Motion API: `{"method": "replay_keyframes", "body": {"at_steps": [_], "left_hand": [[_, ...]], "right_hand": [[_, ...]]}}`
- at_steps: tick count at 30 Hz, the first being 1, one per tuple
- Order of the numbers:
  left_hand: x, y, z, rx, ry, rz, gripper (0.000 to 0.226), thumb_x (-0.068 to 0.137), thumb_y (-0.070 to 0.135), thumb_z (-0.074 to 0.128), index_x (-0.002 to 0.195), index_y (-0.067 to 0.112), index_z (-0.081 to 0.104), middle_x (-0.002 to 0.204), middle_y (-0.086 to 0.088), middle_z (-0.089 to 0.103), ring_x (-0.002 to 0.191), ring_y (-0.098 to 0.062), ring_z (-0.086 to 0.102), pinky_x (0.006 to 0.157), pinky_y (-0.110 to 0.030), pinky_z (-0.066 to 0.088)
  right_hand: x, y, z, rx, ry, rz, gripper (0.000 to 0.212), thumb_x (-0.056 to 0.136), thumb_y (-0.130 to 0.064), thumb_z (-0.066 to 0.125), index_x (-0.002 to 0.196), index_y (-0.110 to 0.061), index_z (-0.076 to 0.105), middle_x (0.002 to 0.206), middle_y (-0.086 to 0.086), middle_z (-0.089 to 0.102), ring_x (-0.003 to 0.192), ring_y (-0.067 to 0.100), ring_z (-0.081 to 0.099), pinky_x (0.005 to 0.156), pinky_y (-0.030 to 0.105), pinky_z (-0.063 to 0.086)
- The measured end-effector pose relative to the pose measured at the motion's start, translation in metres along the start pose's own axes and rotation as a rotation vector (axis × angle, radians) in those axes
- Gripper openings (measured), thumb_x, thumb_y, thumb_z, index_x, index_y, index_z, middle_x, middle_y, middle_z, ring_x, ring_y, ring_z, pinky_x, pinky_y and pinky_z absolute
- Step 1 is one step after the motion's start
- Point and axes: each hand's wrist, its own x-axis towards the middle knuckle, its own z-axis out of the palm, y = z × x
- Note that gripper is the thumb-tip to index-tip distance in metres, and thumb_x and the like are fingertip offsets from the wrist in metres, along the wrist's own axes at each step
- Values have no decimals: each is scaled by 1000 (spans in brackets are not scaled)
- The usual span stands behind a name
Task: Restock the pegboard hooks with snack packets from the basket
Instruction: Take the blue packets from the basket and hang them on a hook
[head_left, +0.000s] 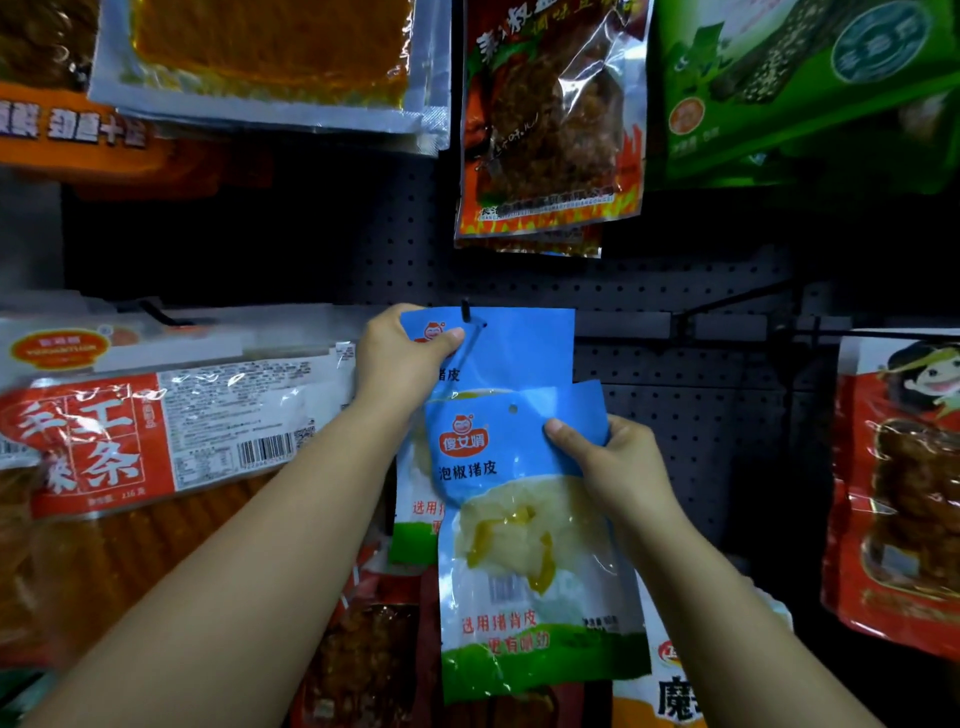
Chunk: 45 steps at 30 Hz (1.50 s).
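L hand (402, 358) pinching top-left corner of rear pkt (519, 348), thumb on front face, other fingers curled behind. Hook (472, 325) tip just right of that thumb, poking thru the pkt's hole, so rear pkt looks hung or nearly so. R hand (618, 462) pinching front pkt (524, 545) at upper-right edge, thumb on top, fingers behind. Its hole just left of R thumb, well below hook tip, not threaded yet. Basket not in view.

Risks, est.: one-corner grip lets front pkt swing, hole misses tip. Tip could tear film beside hole if pushed off-axis. Letting go w/ L hand early could let rear pkt slide off. Pegboard (691, 415) dark, hole alignment hard to judge.
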Motion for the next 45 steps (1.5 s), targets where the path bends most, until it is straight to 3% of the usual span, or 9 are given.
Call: {"method": "replay_keyframes", "body": {"at_steps": [9, 13, 15, 17, 19, 25, 30, 35, 45], "left_hand": [[11, -11, 16, 5, 6, -73, 26, 79, 14, 74, 101, 9, 63, 101, -9, 70, 88, -23, 67, 78, -37, 57], [-10, -16, 7, 13, -62, -36, 48, 80, 12, 73, 120, 9, 47, 114, -9, 62, 103, -23, 61, 92, -43, 51], [-28, -17, -2, 9, -109, 13, 64, 82, 13, 72, 133, 13, 34, 111, 9, 56, 99, -5, 58, 93, -34, 47], [-48, -17, -11, 26, -157, 10, 80, 83, 18, 70, 145, 20, 19, 123, 20, 44, 103, 10, 48, 94, -27, 39], [-67, -18, -18, 7, -218, -46, 88, 83, 26, 70, 149, 27, 10, 144, 15, 33, 122, 1, 39, 102, -30, 37], [-99, -1, -33, -242, -256, -169, 74, 72, 34, 74, 136, 25, 38, 117, 9, 63, 90, -1, 68, 65, -14, 53], [-103, 18, -52, -486, -402, -293, 66, 57, 45, 76, 111, 11, 63, 101, -9, 74, 88, -21, 72, 69, -29, 58], [-113, 30, -65, -447, -205, 35, 18, 71, 37, 71, 87, 29, 71, 92, -5, 76, 84, -23, 73, 64, -30, 58], [-98, 64, -77, -299, -20, 274, 7, 84, 26, 67, 88, 25, 62, 85, 5, 75, 79, -13, 72, 61, -25, 58]], "right_hand": [[17, 9, 6, -78, 69, -32, 9, 84, -22, 71, 88, -22, 63, 79, -8, 66, 68, 4, 64, 55, 18, 50], [10, 17, 2, -160, 171, -47, 24, 79, -26, 76, 93, -17, 60, 101, 4, 66, 85, 18, 66, 74, 34, 56], [3, 19, -3, -209, 207, -49, 27, 77, -30, 77, 92, -14, 62, 108, 9, 60, 90, 23, 64, 81, 42, 55], [-9, 17, -8, -185, 242, -85, 22, 76, -30, 78, 85, -14, 66, 106, 9, 59, 88, 24, 64, 80, 43, 55], [-22, 13, -13, -65, 200, -111, 19, 75, -27, 79, 77, -14, 66, 94, 11, 68, 81, 26, 68, 75, 47, 57], [-50, -17, -13, 318, 16, -143, 18, 70, -26, 77, 84, -18, 69, 89, 5, 76, 81, 24, 73, 68, 40, 60], [-66, -48, -5, 497, -83, -182, 19, 68, -28, 73, 86, -25, 73, 92, 3, 77, 81, 19, 74, 61, 26, 56], [-72, -73, -3, 397, -149, -174, 17, 76, -37, 66, 84, -25, 75, 90, -1, 77, 81, 16, 74, 60, 22, 56], [-63, -107, 11, 306, -115, -322, 12, 92, -26, 61, 86, -23, 71, 90, -4, 77, 82, 14, 73, 64, 23, 56]]}}
